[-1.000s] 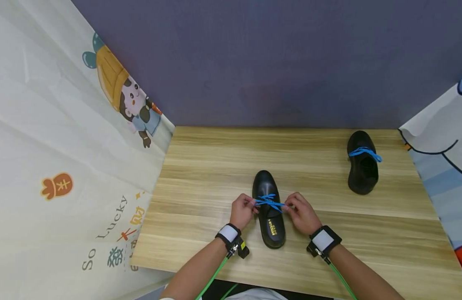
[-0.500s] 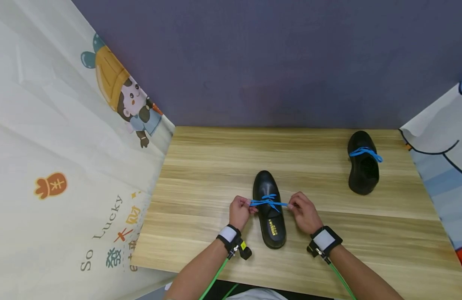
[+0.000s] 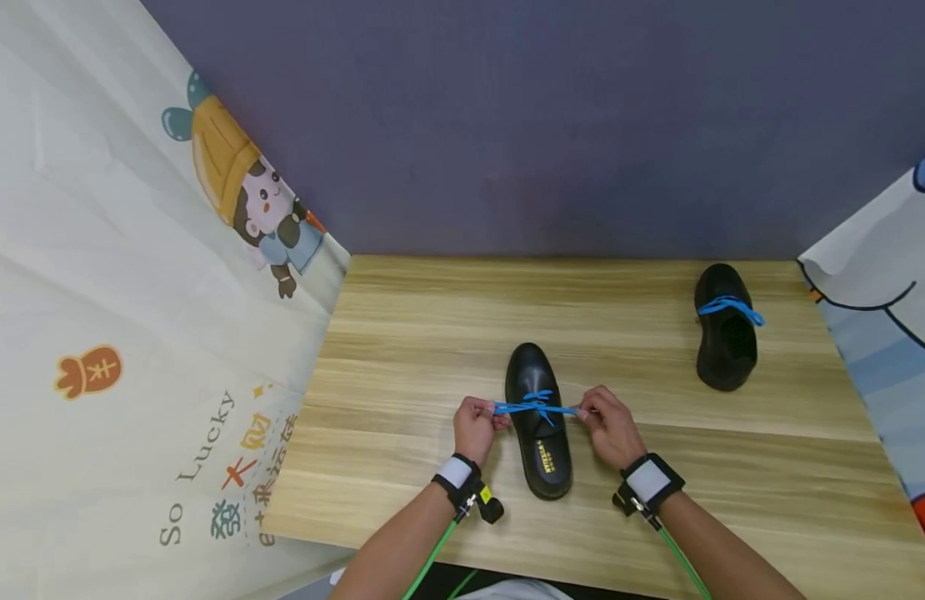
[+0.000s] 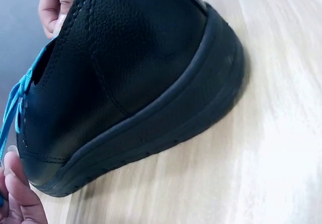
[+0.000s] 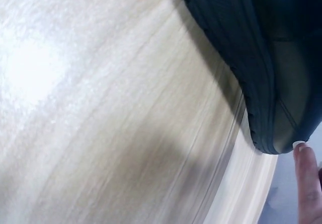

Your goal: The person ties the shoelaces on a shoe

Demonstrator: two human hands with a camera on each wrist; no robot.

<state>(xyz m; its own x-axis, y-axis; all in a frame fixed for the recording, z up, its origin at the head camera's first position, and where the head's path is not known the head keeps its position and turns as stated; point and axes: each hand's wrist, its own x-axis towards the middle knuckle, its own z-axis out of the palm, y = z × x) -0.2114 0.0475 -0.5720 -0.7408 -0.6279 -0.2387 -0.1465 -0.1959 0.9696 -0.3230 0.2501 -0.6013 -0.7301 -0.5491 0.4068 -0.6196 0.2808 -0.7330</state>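
A black leather shoe (image 3: 530, 371) sits on the wooden table, its toe facing away from me. Across its top runs a blue shoelace (image 3: 536, 406), knotted in the middle and stretched out sideways. My left hand (image 3: 476, 427) pinches the lace on the left of the shoe. On the right, my right hand (image 3: 611, 429) pinches the other side between thumb and fingers. The left wrist view shows the shoe's side (image 4: 146, 48) up close, with the lace (image 4: 22, 88) leading to the left fingertips. In the right wrist view, one finger (image 5: 306, 178) extends near the shoe's toe (image 5: 287, 98).
A second black shoe (image 3: 725, 358) with a blue lace stands at the back right of the wooden table (image 3: 417, 325). A dark blue panel (image 3: 507, 125) rises behind the table. Printed white cloth (image 3: 132, 250) hangs at the left, and more cloth at the right.
Both hands have drawn apart, the left moving left and the right slightly right. The lace between them has stretched straighter and longer across the shoe. The shoe stays in place.
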